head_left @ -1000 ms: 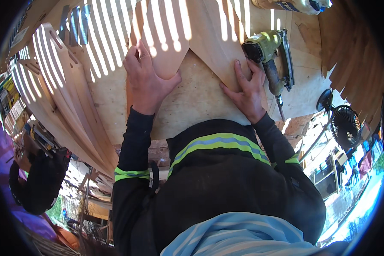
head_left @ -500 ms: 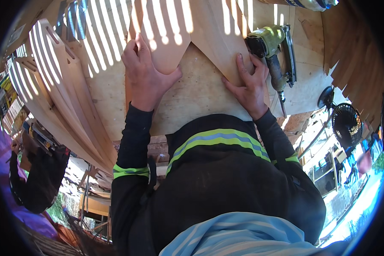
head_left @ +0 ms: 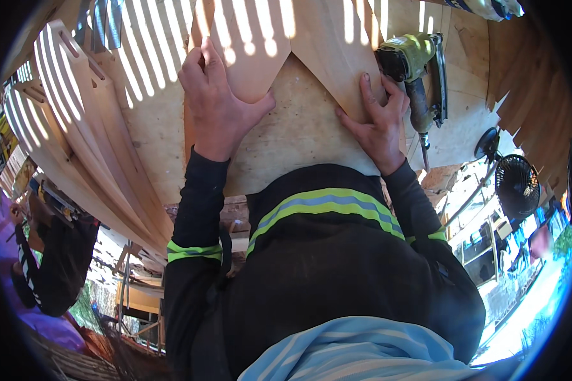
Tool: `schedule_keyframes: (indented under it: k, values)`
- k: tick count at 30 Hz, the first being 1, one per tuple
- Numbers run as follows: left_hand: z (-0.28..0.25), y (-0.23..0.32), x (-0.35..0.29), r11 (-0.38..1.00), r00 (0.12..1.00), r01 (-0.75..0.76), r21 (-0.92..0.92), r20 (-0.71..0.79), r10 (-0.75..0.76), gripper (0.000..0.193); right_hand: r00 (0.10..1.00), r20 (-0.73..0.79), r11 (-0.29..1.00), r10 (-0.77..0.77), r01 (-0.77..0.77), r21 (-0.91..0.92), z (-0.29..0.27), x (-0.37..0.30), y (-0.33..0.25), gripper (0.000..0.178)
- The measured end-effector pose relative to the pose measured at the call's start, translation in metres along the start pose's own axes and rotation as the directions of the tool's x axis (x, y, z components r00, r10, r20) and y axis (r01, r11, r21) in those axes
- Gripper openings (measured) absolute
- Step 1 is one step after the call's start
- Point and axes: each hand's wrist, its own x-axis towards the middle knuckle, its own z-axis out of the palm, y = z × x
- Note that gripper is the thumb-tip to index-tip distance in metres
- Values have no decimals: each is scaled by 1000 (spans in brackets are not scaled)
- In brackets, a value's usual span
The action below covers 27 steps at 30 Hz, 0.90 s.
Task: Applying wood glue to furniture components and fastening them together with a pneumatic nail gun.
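Note:
Two flat, pale wooden boards lie on the workbench, their near ends spread apart like an upside-down V. My left hand [head_left: 217,111] grips the left board [head_left: 251,70], its fingers at the outer edge and its thumb by the angled near end. At the near end of the right board [head_left: 329,66], my right hand [head_left: 382,124] holds on with thumb and fingers on opposite sides. Just right of that hand lies a green and black pneumatic nail gun [head_left: 415,63], its hose fitting toward me. The boards' far ends run out of view.
Long shaped wooden pieces with slots [head_left: 86,95] are stacked along the left of the plywood workbench [head_left: 279,149]. A black fan [head_left: 517,184] stands beyond its right side. Another person in dark clothing [head_left: 60,260] is at the far left.
My view has shifted slightly, moving the nail gun a little right in the picture. Both hands keep their places on the boards. The other person at the left has moved an arm.

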Motion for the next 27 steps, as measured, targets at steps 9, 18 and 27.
schedule_keyframes:
  k: [9, 18, 27]
  values:
    - [1, 1, 2, 1000, 1000, 8, -19, -1, -8, 109, 1000, 14, 1000, 7, -7, 4, -2, 2, -2, 78]
    - [6, -4, 0, 999, 1000, -9, -33, -1, 9, 106, 1000, -2, 999, -9, 9, 48, 3, 0, 3, 78]
    - [3, 13, -2, 981, 999, -15, 193, -41, 23, 107, 994, -49, 995, -102, 102, 8, -7, -1, 1, 77]
